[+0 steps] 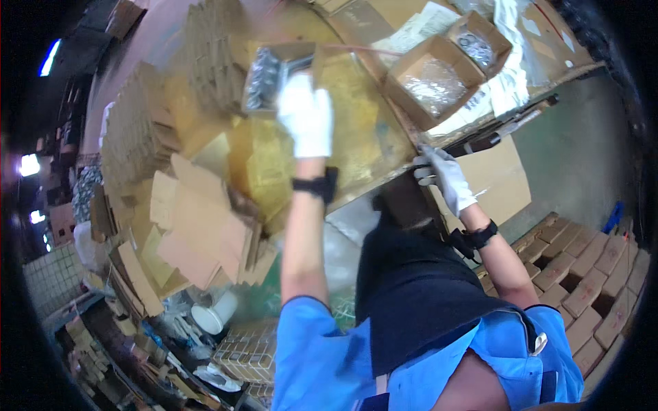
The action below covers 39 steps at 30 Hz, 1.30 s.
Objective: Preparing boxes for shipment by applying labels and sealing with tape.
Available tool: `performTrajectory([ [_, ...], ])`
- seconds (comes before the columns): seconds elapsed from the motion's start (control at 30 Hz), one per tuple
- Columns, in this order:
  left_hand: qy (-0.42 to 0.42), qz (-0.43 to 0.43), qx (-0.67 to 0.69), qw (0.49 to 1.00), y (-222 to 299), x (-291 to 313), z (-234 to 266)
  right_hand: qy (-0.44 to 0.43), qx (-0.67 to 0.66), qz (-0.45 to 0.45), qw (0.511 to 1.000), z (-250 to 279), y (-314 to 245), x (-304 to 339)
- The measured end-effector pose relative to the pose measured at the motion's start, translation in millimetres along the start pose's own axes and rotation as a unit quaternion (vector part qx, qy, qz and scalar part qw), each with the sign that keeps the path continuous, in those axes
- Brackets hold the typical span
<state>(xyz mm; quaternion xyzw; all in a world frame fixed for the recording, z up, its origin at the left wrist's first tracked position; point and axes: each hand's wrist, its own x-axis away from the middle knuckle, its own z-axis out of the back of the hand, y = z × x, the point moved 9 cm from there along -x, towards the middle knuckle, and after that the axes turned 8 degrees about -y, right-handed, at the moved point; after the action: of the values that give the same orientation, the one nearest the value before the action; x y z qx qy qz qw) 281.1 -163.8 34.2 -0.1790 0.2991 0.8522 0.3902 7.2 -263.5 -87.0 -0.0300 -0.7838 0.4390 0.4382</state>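
An open cardboard box holds glossy grey pieces beside the left hand's blurred fingers, grip untellable; right hand's fingers curl, parted.

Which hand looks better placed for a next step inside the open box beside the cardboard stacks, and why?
Probably the left hand: its white glove already overlaps the open box in this view. The right hand is farther away, by the near edge of the table.
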Motion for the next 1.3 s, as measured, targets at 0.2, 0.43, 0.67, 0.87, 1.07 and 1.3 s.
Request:
performTrajectory([
  [0.2,-0.247,0.222,0.473,0.816,85,145,-58,-0.134,-0.264,0.099,0.95,-46,-13,2],
  [0.43,-0.073,0.396,0.519,0.754,56,186,-47,-0.251,-0.228,0.027,0.94,-114,3,24],
  [0.67,0.114,0.529,0.632,0.555,-27,176,-11,-0.328,-0.051,-0.028,0.943,-108,7,68],
  [0.87,-0.12,0.438,0.697,0.555,74,155,-24,-0.139,0.245,0.243,0.928,-57,-6,44],
  [1.07,-0.171,0.425,0.824,0.333,139,156,-29,0.019,0.44,0.404,0.801,-38,-87,57],
  [1.3,-0.279,0.122,0.55,0.778,129,164,15,0.178,0.446,0.546,0.687,-43,-222,66],
])
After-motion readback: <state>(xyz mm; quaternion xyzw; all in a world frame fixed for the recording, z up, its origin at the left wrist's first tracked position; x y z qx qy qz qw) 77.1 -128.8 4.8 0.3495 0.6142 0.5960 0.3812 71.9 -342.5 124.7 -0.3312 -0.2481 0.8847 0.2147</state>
